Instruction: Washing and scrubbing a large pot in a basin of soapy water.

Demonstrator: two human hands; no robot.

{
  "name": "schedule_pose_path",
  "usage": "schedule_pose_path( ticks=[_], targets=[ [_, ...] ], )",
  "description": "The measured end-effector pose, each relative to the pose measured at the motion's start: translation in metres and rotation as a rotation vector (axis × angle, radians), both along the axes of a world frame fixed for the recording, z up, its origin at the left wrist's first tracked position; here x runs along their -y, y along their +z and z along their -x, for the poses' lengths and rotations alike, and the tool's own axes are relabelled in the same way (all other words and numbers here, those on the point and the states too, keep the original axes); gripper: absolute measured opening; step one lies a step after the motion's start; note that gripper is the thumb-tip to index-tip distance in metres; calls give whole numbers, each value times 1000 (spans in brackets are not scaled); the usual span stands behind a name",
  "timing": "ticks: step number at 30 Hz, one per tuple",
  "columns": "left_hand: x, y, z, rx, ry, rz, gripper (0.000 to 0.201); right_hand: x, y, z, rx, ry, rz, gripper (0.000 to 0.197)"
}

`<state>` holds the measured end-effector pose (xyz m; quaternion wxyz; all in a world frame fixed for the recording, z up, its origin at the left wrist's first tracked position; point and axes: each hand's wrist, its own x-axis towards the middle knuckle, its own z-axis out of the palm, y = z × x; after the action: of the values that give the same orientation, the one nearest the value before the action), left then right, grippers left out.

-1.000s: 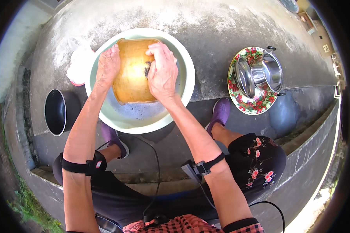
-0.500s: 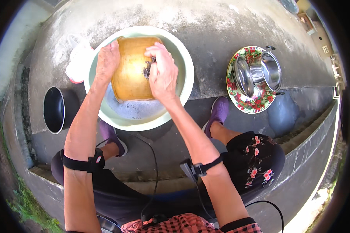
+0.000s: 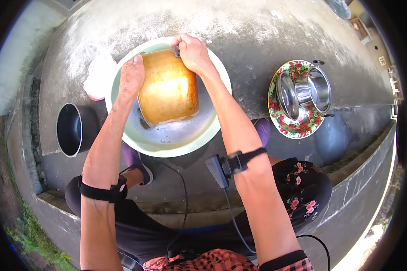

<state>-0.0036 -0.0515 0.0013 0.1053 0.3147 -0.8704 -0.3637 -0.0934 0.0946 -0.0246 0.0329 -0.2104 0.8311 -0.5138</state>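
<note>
L hand (image 3: 132,76) on pot (image 3: 168,90) edge; R hand (image 3: 193,54) w/ scrubber (image 3: 176,51); tray (image 3: 297,128) well apart.

2 black straps (image 3: 95,193), purple shoes (image 3: 132,158)

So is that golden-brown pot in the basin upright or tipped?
Tipped onto its side: the golden-brown pot shows its curved wall facing up within the pale green basin, with the left hand at its edge.

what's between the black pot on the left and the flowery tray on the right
The pale green basin and golden-brown pot, with the person's forearms stretched across that stretch; the head view shows this.
</note>
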Motion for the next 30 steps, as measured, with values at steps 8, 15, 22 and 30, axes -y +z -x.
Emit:
schedule_pose_path(
  ticks=[8, 15, 22, 30],
  targets=[
    [16, -6, 8, 20, -70, 89, 48, -4, 3, -71, -652, -273, 167, 13],
    [-1, 3, 10, 59, -79, 38, 46, 14, 6, 33, 76, 116, -117, 25],
    [4, 7, 3, 33, 0, -56, 47, -14, -10, -51, -87, -212, 185, 33],
    [13, -3, 20, 44, -59, -15, 38, -31, -17, -139, -28, -386, 48, 39]
  ],
)
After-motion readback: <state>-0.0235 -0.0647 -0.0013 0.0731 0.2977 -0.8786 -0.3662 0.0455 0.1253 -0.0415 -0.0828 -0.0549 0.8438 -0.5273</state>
